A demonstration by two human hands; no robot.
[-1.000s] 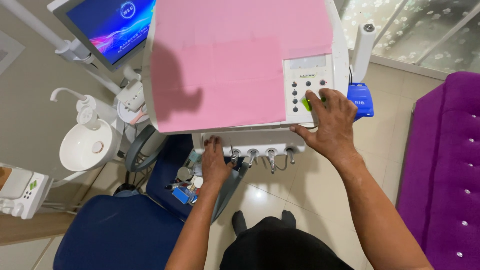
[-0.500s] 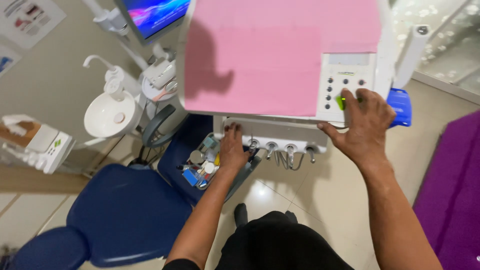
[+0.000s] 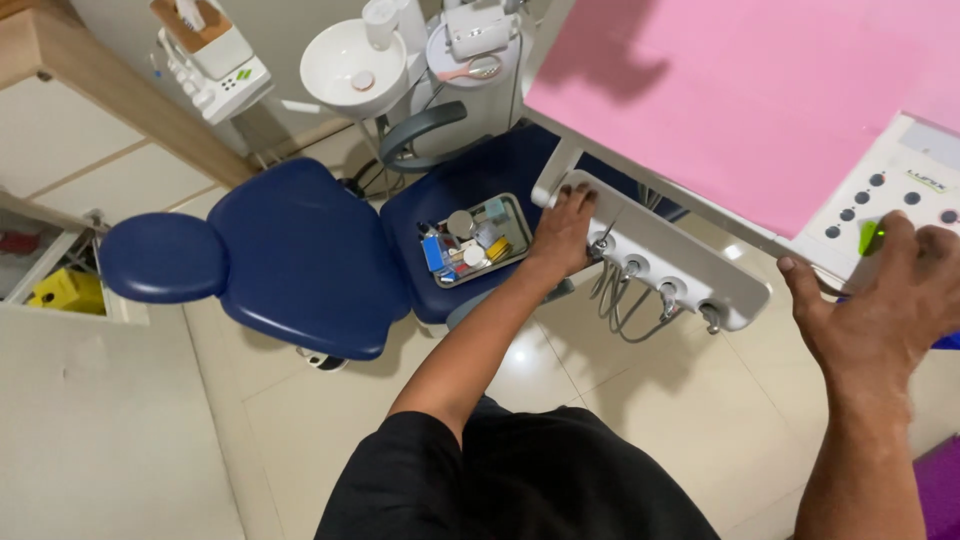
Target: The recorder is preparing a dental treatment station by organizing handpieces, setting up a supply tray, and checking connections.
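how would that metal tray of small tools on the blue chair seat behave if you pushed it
The metal tray looks rigid and smooth, so it would probably slide as one piece, though the padded blue chair seat may grip it or let it tilt. The small items lie loose inside and would likely rattle and shift. The left hand is just beside it.

Left hand (image 3: 562, 232): arm stretched forward, palm down, fingers curled over front edge. Right hand (image 3: 880, 300): arm raised, palm down, fingers spread, holding nothing.
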